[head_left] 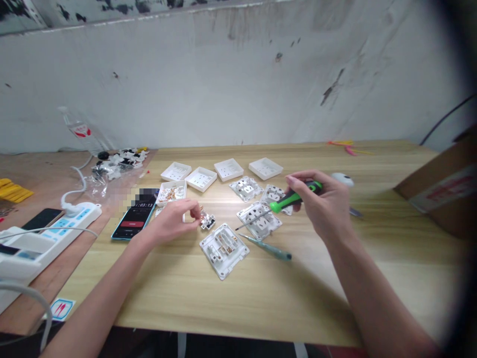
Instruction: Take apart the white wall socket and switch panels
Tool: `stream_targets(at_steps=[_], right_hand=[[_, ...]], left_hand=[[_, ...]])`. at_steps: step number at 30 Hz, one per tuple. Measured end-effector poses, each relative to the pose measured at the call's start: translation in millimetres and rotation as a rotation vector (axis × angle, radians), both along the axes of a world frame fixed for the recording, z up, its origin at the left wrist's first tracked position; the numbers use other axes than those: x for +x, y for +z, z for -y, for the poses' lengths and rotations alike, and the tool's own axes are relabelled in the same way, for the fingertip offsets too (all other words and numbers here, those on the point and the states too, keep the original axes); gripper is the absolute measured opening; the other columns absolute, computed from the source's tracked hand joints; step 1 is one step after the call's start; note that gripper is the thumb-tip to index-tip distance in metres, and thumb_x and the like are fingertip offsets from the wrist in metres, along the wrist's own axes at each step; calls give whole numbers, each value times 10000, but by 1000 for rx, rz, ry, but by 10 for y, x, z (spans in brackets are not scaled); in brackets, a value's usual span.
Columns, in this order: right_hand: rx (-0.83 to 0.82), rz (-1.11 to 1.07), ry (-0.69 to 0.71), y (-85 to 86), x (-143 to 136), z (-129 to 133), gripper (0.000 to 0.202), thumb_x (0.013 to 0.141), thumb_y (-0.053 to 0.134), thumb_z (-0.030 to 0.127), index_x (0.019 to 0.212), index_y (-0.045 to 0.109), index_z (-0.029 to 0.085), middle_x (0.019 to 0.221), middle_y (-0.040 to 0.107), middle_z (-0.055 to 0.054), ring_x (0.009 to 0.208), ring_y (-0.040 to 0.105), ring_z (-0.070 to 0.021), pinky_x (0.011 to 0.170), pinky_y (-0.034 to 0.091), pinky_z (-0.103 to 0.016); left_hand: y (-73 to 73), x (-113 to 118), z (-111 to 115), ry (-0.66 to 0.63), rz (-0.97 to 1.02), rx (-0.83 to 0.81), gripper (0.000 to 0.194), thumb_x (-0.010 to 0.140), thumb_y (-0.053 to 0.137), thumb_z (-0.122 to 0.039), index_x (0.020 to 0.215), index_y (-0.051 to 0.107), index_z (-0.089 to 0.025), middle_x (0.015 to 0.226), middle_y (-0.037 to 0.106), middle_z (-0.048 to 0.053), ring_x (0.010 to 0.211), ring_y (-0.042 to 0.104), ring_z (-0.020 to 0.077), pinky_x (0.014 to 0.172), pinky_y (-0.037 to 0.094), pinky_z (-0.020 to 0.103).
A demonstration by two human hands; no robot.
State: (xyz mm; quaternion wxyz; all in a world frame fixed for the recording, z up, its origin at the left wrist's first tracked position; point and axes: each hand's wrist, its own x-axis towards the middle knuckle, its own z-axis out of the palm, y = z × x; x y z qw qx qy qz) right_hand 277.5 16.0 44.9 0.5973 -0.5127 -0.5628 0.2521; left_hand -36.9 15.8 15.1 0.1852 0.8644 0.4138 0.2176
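1. Power strip, far left on the bench, its cable trailing off the near edge.
2. Phone, face up with a timer showing, laid where the person can read it.
3. Tray of small brass parts, just behind the left hand, within easy reach.
4. Left hand: narrow pinch grip on a small insert, lifted just off the bench, probably to steady it for the tool.
5. Open socket, back up (contacts exposed), just in front of the insert.
6. Teal driver, lying idle beside the socket.
7. Right hand: grip closed round the green screwdriver, shaft angled down-left over another socket back toward the insert.
8. Four white covers, lined up behind, apart from the work.
9. Box, at the right edge.
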Motion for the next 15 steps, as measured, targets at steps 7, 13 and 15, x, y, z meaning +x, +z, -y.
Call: stream_targets(at_steps=[7, 13, 15], right_hand=[[6, -21, -27, 36, 39, -4, 174, 753, 713, 343, 783, 673, 176, 585, 624, 8, 409, 534, -104, 333, 418, -217], [14, -29, -24, 43, 67, 3, 165, 754, 711, 330, 778, 669, 172, 585, 627, 8, 403, 530, -104, 331, 416, -221], [-4, -17, -14, 52, 63, 12, 167, 753, 712, 330, 775, 669, 171, 581, 624, 8, 405, 529, -105, 330, 413, -220]], left_hand=[[30, 347, 25, -123, 105, -121, 111, 860, 612, -208, 926, 700, -194, 896, 726, 18, 816, 654, 140, 753, 479, 264], [38, 400, 25, -55, 157, -218, 82, 842, 627, -229, 882, 686, -189, 867, 727, 9, 796, 667, 139, 742, 501, 257], [35, 415, 35, -79, 153, -223, 84, 835, 632, -219, 890, 688, -189, 874, 727, 8, 804, 668, 137, 744, 501, 254]])
